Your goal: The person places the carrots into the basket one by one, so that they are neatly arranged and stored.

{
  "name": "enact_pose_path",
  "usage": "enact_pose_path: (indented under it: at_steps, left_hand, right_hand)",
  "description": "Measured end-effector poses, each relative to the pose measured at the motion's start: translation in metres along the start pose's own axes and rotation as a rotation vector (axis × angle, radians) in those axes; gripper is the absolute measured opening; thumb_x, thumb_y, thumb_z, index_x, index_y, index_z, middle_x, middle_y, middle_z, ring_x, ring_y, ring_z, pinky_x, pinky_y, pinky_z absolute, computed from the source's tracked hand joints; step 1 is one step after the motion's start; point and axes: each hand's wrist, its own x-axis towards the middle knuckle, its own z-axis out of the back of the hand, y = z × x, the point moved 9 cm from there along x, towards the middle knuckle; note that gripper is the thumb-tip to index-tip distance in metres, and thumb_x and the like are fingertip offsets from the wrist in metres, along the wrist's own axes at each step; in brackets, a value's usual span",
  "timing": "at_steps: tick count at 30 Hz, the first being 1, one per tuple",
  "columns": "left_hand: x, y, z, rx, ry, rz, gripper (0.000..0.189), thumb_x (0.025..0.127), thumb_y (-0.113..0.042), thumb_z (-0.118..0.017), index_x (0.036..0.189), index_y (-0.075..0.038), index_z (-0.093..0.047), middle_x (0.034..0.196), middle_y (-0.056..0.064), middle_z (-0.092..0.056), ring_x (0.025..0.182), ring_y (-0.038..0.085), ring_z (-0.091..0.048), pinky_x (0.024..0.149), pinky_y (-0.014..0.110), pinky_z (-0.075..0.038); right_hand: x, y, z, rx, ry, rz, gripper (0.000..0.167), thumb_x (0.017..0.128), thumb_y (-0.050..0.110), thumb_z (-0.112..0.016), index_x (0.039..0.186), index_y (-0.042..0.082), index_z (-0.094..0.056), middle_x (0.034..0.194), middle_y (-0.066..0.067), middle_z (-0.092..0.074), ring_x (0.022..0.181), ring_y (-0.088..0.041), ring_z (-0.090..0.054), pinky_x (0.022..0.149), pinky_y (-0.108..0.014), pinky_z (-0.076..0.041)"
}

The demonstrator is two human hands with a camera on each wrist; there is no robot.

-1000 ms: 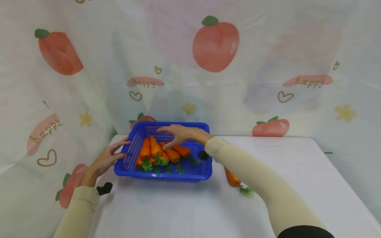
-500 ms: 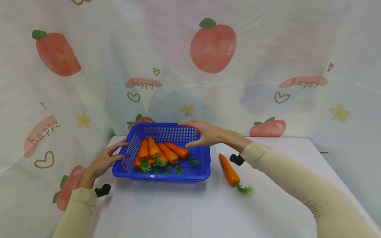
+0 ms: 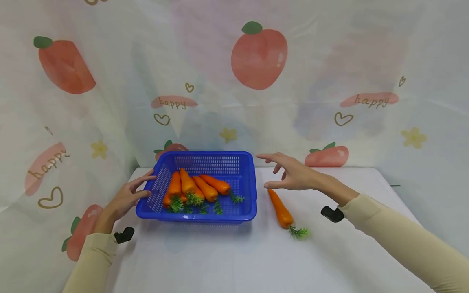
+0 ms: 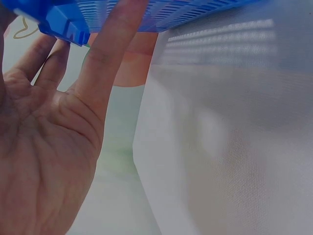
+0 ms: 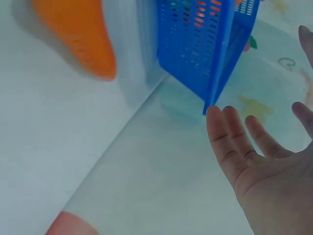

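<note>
A blue plastic basket [image 3: 198, 217] with slotted walls stands on the table, holding several orange carrots [image 3: 208, 191] with green leafy tops. At its left side my left hand [image 3: 122, 199] touches the rim with extended fingers. The left wrist view shows the thumb [image 4: 105, 58] straight against the basket's outer wall. Right of the basket lies a single carrot [image 3: 280, 209], its tip pointing away from me. My right hand [image 3: 293, 173] hovers just beyond that tip, fingers spread and thumb apart, holding nothing. In the right wrist view its palm [image 5: 274, 186] faces the camera beside the basket [image 5: 195, 54].
A white cloth covers the table [image 3: 234, 260]. Behind it hangs a patterned curtain [image 3: 209, 53] with printed fruit, hearts and flowers, which also runs along the left side. Black camera mounts [image 3: 332, 213] sit at both wrists.
My right hand has drawn back from above the carrots in the basket, moving right to the area over the single carrot, which it uncovered. The left hand stays at the rim.
</note>
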Motion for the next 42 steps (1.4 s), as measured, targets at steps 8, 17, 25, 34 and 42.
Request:
enact_pose_path:
  at_steps: [8,17,25,34,42]
  left_hand:
    - [0.0,0.003,0.002,0.002,0.002,0.015,0.057,0.103,-0.018,-0.061,0.156,-0.008,-0.041,0.173,0.004,-0.014,0.148,0.053,-0.024,0.093,0.055,-0.057]
    - [0.0,0.003,0.0,-0.013,0.008,0.016,0.057,0.103,-0.018,-0.061,0.156,-0.009,-0.042,0.173,0.004,-0.014,0.149,0.052,-0.025,0.091,0.049,-0.059]
    - [0.001,0.005,-0.001,-0.019,0.013,0.012,0.057,0.103,-0.017,-0.061,0.156,-0.008,-0.042,0.173,0.004,-0.013,0.149,0.052,-0.023,0.092,0.052,-0.058]
    - [0.001,0.003,-0.001,-0.031,0.011,0.004,0.057,0.103,-0.016,-0.061,0.156,-0.007,-0.042,0.173,0.005,-0.012,0.149,0.053,-0.024,0.089,0.048,-0.06]
    - [-0.001,-0.003,-0.001,-0.041,0.011,-0.002,0.057,0.103,-0.015,-0.061,0.156,-0.006,-0.041,0.173,0.007,-0.012,0.148,0.054,-0.024,0.089,0.049,-0.06]
  right_hand:
    - [-0.02,-0.013,-0.001,0.024,-0.018,0.006,0.082,0.087,0.038,-0.083,0.156,0.023,-0.044,0.136,-0.013,-0.057,0.1,-0.023,-0.064,0.073,-0.029,-0.06]
    - [-0.033,-0.033,-0.016,0.047,-0.044,-0.062,0.079,0.088,0.039,-0.081,0.156,0.021,-0.044,0.134,-0.014,-0.059,0.1,-0.022,-0.065,0.073,-0.027,-0.06]
    - [-0.042,-0.057,-0.035,0.083,-0.03,-0.134,0.08,0.088,0.041,-0.082,0.155,0.021,-0.044,0.134,-0.015,-0.059,0.102,-0.032,-0.067,0.075,-0.027,-0.058]
    - [-0.047,-0.069,-0.048,0.118,-0.005,-0.165,0.08,0.088,0.04,-0.081,0.156,0.021,-0.042,0.136,-0.02,-0.058,0.104,-0.034,-0.067,0.077,-0.031,-0.06]
    - [-0.048,-0.074,-0.055,0.137,0.006,-0.179,0.079,0.089,0.038,-0.081,0.156,0.021,-0.042,0.137,-0.024,-0.056,0.104,-0.034,-0.066,0.079,-0.036,-0.061]
